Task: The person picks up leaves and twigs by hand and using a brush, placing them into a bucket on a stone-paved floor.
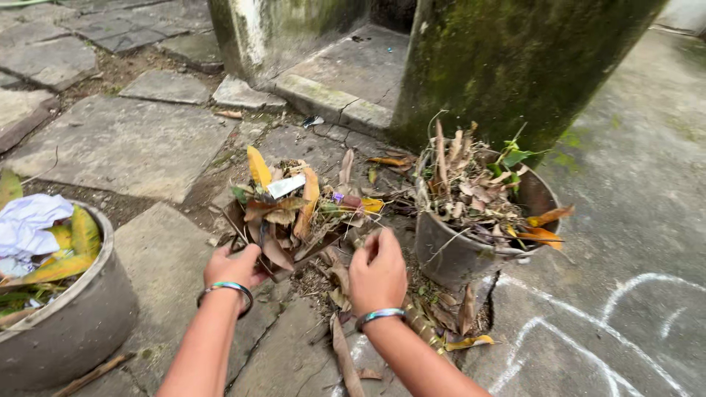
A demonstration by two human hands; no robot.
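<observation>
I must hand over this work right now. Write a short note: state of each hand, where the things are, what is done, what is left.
Left hand: grips the edge of a flat pan heaped with dry leaves, held above the ground.
Right hand: open, at the pan's right side, steadying the heap.
Dark pot, right: already overfull with leaves and twigs.
Grey tub, left: holds leaves and white paper.
Left: loose leaves on the paving below the hands.

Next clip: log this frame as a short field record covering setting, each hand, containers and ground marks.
setting: outdoor paved yard of grey stone slabs
left hand: grips the edge of a dark flat pan heaped with dry brown and yellow leaves
right hand: at the pan's other side, fingers among the leaves
containers: dark round tub of dry litter; grey round tub with yellow leaves and white paper
ground marks: white chalk lines
</observation>
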